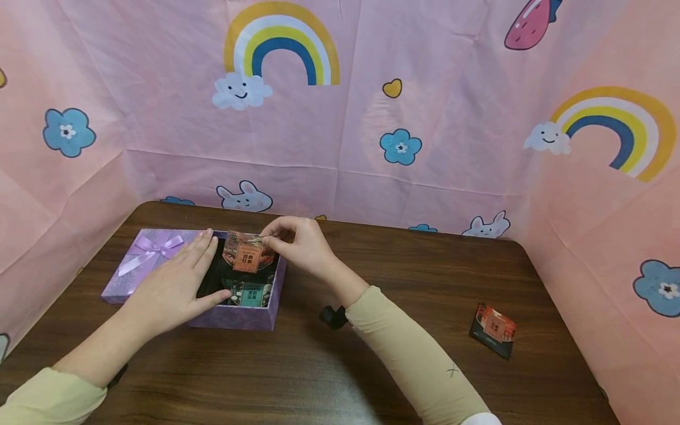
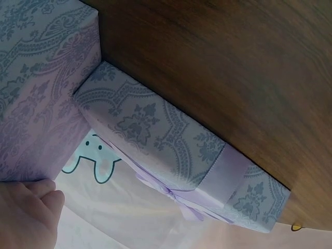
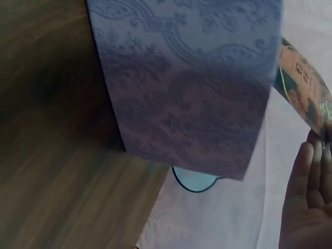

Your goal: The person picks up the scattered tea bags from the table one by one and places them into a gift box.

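A black-and-red tea sachet tilts over the open purple box in the head view. My right hand pinches its upper right corner. The right wrist view shows the same tea sachet bowed beside the box wall, its corner at my fingertips. Below it, a green-labelled tea sachet lies in the box. My left hand rests across the box's left side with straight fingers, thumb reaching over the interior toward the green sachet. Part of the box is hidden under that hand.
The purple lid with its ribbon bow lies left of the box, partly behind my left forearm. Another red tea sachet lies on the wooden table at the right. A pink printed cloth hangs around the back and sides.
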Demonstrator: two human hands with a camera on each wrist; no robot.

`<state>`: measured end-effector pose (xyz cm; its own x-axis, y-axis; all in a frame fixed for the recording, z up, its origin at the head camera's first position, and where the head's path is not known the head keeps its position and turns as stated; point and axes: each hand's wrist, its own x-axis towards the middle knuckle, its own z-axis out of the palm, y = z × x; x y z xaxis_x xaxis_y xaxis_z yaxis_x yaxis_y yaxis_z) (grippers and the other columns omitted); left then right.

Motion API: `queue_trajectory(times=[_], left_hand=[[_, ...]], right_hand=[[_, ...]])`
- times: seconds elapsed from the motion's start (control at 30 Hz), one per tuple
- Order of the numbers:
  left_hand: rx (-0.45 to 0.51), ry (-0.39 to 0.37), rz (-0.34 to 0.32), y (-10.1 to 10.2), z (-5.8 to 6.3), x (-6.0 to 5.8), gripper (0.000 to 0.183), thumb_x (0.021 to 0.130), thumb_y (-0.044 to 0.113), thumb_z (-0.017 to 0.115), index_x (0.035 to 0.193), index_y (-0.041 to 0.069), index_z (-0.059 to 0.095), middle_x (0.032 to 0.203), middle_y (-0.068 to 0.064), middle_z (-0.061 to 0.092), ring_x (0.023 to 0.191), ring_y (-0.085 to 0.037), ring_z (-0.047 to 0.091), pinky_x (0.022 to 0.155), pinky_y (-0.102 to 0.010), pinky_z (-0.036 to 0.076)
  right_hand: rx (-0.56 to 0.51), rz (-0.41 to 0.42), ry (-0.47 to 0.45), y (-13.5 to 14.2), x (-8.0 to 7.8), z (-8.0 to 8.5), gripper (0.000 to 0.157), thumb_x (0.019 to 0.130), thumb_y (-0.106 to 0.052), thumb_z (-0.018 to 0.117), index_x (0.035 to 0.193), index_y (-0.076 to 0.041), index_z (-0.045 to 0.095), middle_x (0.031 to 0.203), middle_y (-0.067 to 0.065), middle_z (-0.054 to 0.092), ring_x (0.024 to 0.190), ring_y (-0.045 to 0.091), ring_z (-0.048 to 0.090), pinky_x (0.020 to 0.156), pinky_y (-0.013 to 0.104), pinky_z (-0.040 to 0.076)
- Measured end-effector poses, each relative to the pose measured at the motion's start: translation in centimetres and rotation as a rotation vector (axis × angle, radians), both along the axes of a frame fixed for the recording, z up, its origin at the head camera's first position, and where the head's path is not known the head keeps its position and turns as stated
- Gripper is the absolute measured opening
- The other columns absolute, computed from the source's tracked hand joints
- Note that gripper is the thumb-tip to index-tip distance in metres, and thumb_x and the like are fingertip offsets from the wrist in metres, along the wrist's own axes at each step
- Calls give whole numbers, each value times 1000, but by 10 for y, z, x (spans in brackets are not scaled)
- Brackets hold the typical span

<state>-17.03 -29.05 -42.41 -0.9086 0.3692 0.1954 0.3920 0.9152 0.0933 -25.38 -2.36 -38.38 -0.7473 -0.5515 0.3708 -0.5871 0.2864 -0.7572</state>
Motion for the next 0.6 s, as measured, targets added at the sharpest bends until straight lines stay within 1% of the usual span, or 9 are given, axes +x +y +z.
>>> queue_trajectory(times=[0.27,0.43,0.6], left_hand=[[4,-1,1,0,0,1,109,97,65,65,164,-10,24,172,-33,23,160,-48,28,128,-63,31],[8,12,-11,-1,-2,1,108,97,62,67,164,-11,24,172,-33,23,160,-48,27,132,-59,26],[10,14,-11,-1,-3,0,107,97,62,67,163,-11,25,172,-33,23,160,-48,27,133,-58,25]], right_hand=[[86,71,-34,-4,3,-9,7,97,-8,76,101,-7,82,91,9,78,73,0,61,67,13,51],[102,103,-56,-5,3,-13,5,96,-7,77,99,-6,82,90,9,78,72,-2,61,66,12,51],[123,118,-34,-5,3,-16,4,96,-6,77,97,-6,81,89,9,79,73,-1,61,67,11,52]])
